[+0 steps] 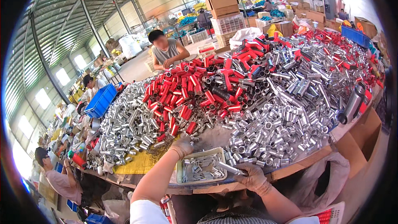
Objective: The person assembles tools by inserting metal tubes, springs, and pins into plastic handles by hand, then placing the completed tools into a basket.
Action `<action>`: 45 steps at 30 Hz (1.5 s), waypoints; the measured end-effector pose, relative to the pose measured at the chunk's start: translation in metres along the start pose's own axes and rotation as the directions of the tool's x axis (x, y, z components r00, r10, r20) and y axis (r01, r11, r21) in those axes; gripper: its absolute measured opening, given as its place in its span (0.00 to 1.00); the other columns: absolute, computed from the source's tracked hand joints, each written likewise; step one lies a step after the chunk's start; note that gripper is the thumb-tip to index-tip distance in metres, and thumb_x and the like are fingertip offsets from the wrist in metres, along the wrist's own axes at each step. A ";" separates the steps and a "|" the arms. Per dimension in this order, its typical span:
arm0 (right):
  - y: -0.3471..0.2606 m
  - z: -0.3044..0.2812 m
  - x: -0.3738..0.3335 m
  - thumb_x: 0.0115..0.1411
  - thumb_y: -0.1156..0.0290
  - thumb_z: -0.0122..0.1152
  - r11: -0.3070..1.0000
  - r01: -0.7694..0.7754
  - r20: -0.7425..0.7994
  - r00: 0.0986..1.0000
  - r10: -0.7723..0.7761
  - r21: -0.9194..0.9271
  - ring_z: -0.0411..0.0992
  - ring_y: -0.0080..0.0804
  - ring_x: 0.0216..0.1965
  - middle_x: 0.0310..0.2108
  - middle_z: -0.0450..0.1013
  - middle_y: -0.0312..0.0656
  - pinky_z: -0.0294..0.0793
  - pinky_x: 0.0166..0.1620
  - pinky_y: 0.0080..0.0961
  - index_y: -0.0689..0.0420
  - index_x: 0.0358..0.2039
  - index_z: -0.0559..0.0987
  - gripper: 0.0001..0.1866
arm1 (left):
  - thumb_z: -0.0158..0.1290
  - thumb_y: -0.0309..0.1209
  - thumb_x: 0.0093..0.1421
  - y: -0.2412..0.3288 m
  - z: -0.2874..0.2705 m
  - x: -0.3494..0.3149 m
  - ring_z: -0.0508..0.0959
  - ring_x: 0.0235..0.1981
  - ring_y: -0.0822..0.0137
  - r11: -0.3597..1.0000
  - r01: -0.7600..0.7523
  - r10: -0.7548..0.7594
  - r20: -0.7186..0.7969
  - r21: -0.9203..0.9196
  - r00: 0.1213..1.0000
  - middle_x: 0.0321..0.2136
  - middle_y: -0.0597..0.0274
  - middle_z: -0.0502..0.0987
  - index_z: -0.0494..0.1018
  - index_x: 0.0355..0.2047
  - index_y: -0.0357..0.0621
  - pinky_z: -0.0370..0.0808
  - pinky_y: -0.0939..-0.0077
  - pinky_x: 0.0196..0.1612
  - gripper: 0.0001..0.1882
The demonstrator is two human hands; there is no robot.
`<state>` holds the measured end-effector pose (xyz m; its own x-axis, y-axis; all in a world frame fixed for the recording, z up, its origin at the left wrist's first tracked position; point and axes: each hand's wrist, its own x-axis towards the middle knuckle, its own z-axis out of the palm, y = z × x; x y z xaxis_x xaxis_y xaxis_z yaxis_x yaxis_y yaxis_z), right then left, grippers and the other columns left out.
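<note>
A shiny metal tube (pixel 231 169) is in my gloved right hand (pixel 252 178), its free end pointing left over the edge of a shallow tray. The pale rectangular tray (pixel 179 173) sits at the table's near edge and holds many short thin metal pins (pixel 203 166). Past the tray's far left corner, my gloved left hand (pixel 181 146) reaches to the edge of the heap with bent fingers. Small silver pieces lie by its fingertips; what it grips is hard to make out. Short red tubes (pixel 176 95) are heaped beyond it, and loose silver tubes (pixel 273 130) lie right of the tray.
A yellow sheet (pixel 139 164) lies left of the tray. Blue bins (pixel 101 101) (pixel 355 37) stand at the heap's far left and far right. Across the table a person in a grey top (pixel 170 52) works. A cardboard box (pixel 358 135) is at the right edge.
</note>
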<state>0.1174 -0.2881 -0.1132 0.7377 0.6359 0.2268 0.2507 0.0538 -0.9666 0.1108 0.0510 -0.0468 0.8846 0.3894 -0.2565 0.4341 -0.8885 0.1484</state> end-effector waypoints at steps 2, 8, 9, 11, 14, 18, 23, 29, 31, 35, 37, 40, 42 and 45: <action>0.003 -0.001 0.003 0.50 0.65 0.72 0.999 -0.016 0.014 1.000 0.016 -0.040 0.75 0.26 0.37 0.37 0.77 0.41 0.75 0.42 0.25 0.59 0.45 0.78 0.22 | 0.54 0.60 0.51 -0.025 0.004 0.014 0.76 0.45 0.45 0.974 -0.187 0.187 -0.005 -0.132 0.982 0.45 0.38 0.75 0.75 0.46 0.45 0.71 0.63 0.51 0.33; -0.001 -0.009 0.006 0.51 0.66 0.70 0.996 -0.093 0.048 0.995 0.093 -0.003 0.75 0.30 0.40 0.40 0.76 0.44 0.74 0.44 0.25 0.61 0.47 0.76 0.24 | 0.54 0.47 0.59 -0.015 -0.014 0.000 0.80 0.34 0.63 0.297 -0.132 -0.082 -0.163 -0.946 0.983 0.32 0.50 0.79 0.75 0.43 0.36 0.76 0.70 0.39 0.25; 0.003 -0.006 0.007 0.51 0.66 0.70 0.996 -0.092 0.060 0.994 0.092 0.000 0.75 0.30 0.40 0.40 0.76 0.44 0.74 0.44 0.25 0.61 0.47 0.76 0.24 | 0.54 0.47 0.59 -0.022 -0.015 -0.001 0.80 0.34 0.63 0.296 -0.129 -0.095 -0.164 -0.946 0.982 0.32 0.50 0.79 0.75 0.43 0.36 0.76 0.70 0.39 0.25; 0.008 -0.003 0.008 0.50 0.67 0.71 0.999 0.000 -0.047 0.999 0.002 0.047 0.75 0.30 0.42 0.41 0.76 0.45 0.73 0.45 0.25 0.62 0.48 0.76 0.25 | 0.57 0.48 0.54 -0.031 -0.016 -0.006 0.80 0.41 0.54 0.931 0.105 -0.199 -0.247 -0.348 0.948 0.38 0.47 0.79 0.75 0.44 0.36 0.75 0.65 0.44 0.27; -0.003 -0.005 0.010 0.47 0.69 0.72 0.998 -0.029 -0.050 0.998 0.026 -0.052 0.75 0.33 0.43 0.41 0.76 0.45 0.73 0.47 0.26 0.63 0.48 0.75 0.27 | 0.59 0.47 0.50 -0.030 -0.011 -0.014 0.78 0.46 0.51 0.968 0.193 -0.223 -0.192 -0.163 0.956 0.43 0.46 0.78 0.77 0.42 0.39 0.73 0.62 0.49 0.27; 0.004 -0.004 0.009 0.46 0.71 0.72 0.995 0.001 -0.076 0.997 -0.009 -0.098 0.75 0.35 0.43 0.41 0.76 0.46 0.73 0.48 0.28 0.62 0.48 0.74 0.27 | 0.60 0.47 0.48 -0.019 -0.002 -0.016 0.78 0.45 0.52 0.974 0.171 -0.154 -0.120 0.150 0.981 0.42 0.46 0.78 0.78 0.40 0.41 0.74 0.62 0.48 0.25; 0.001 -0.005 0.008 0.48 0.73 0.71 0.989 0.012 -0.039 0.999 -0.018 -0.150 0.75 0.30 0.43 0.41 0.76 0.44 0.73 0.47 0.26 0.62 0.48 0.74 0.26 | 0.60 0.42 0.46 -0.032 -0.005 -0.007 0.79 0.43 0.53 0.968 0.207 -0.191 -0.114 0.142 0.975 0.38 0.48 0.80 0.79 0.38 0.41 0.75 0.62 0.45 0.22; 0.013 -0.006 0.004 0.53 0.76 0.67 0.993 0.023 -0.012 1.000 -0.022 0.113 0.72 0.23 0.42 0.41 0.74 0.37 0.72 0.46 0.22 0.61 0.51 0.72 0.23 | 0.59 0.33 0.51 -0.096 -0.009 -0.013 0.78 0.27 0.65 0.145 -0.145 -0.310 -0.184 -0.979 0.933 0.26 0.63 0.78 0.77 0.35 0.41 0.72 0.73 0.29 0.13; 0.016 -0.002 0.008 0.54 0.77 0.66 0.985 0.024 0.029 0.999 -0.029 0.168 0.71 0.22 0.41 0.40 0.73 0.36 0.71 0.46 0.21 0.61 0.51 0.72 0.23 | 0.59 0.31 0.54 -0.112 -0.013 -0.026 0.78 0.27 0.66 -0.231 -0.156 -0.304 -0.081 -0.960 0.949 0.25 0.63 0.76 0.75 0.35 0.42 0.72 0.71 0.27 0.10; 0.009 0.003 0.006 0.55 0.73 0.66 0.999 0.026 0.045 0.999 -0.028 0.042 0.70 0.21 0.39 0.39 0.73 0.36 0.71 0.45 0.20 0.61 0.51 0.73 0.22 | 0.55 0.20 0.55 -0.145 -0.006 -0.043 0.79 0.30 0.57 -0.357 -0.331 -0.313 -0.222 -0.873 0.923 0.29 0.56 0.76 0.70 0.31 0.39 0.79 0.59 0.34 0.05; 0.017 -0.001 0.003 0.55 0.73 0.66 0.998 -0.015 0.005 1.000 0.015 0.065 0.70 0.21 0.38 0.39 0.73 0.36 0.71 0.44 0.20 0.61 0.50 0.74 0.22 | 0.52 0.16 0.54 -0.131 -0.014 -0.053 0.79 0.33 0.53 -0.409 -0.348 -0.317 -0.226 -0.844 0.921 0.31 0.53 0.76 0.69 0.31 0.38 0.80 0.54 0.39 0.06; 0.020 0.004 0.005 0.55 0.73 0.67 0.995 0.006 -0.009 1.000 -0.005 0.099 0.70 0.21 0.39 0.39 0.73 0.36 0.71 0.44 0.20 0.62 0.50 0.74 0.22 | 0.50 0.18 0.58 -0.145 -0.011 -0.062 0.78 0.41 0.51 -0.410 -0.446 -0.217 -0.390 -0.796 0.895 0.39 0.52 0.76 0.69 0.34 0.40 0.77 0.52 0.48 0.06; 0.014 0.005 0.006 0.55 0.73 0.68 1.000 0.013 -0.005 1.000 -0.013 0.016 0.70 0.21 0.39 0.39 0.73 0.36 0.71 0.44 0.19 0.63 0.49 0.74 0.22 | 0.51 0.18 0.58 -0.143 -0.018 -0.065 0.78 0.41 0.52 -0.443 -0.516 -0.270 -0.440 -0.733 0.856 0.39 0.52 0.76 0.69 0.34 0.40 0.77 0.53 0.49 0.05; 0.018 0.007 0.006 0.54 0.73 0.68 1.000 0.029 -0.029 0.999 -0.028 0.007 0.70 0.20 0.39 0.38 0.73 0.36 0.71 0.44 0.19 0.63 0.48 0.74 0.21 | 0.51 0.15 0.58 -0.143 -0.031 -0.060 0.79 0.39 0.55 -0.546 -0.641 -0.412 -0.493 -0.540 0.766 0.38 0.53 0.77 0.70 0.33 0.40 0.80 0.61 0.45 0.07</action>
<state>0.1215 -0.2780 -0.1298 0.7480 0.6118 0.2574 0.2671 0.0776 -0.9606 0.0005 0.1618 -0.0232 0.5827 0.7841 0.2137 -0.7123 0.3661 0.5989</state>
